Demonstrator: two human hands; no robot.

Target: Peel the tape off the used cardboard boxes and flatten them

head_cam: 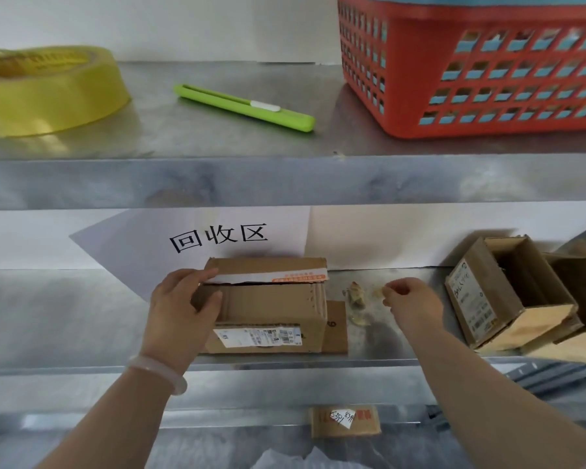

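Note:
A small brown cardboard box (pixel 271 309) stands on the middle metal shelf (pixel 82 319), with a white shipping label on its front and a strip of white and orange tape (pixel 274 277) across its top flaps. My left hand (pixel 180 309) grips the box's left end, fingers over the top, thumb on the front. My right hand (pixel 410 299) hovers to the right of the box and pinches a small clear scrap of tape (pixel 379 292). Crumpled peeled tape (pixel 356 296) lies on the shelf between the box and that hand.
Two opened boxes (pixel 508 299) lie on their sides at the shelf's right. A paper sign (pixel 217 236) leans on the back wall. The upper shelf holds a yellow tape roll (pixel 48 93), a green utility knife (pixel 244 108) and a red basket (pixel 474 66). Another box (pixel 345 421) sits below.

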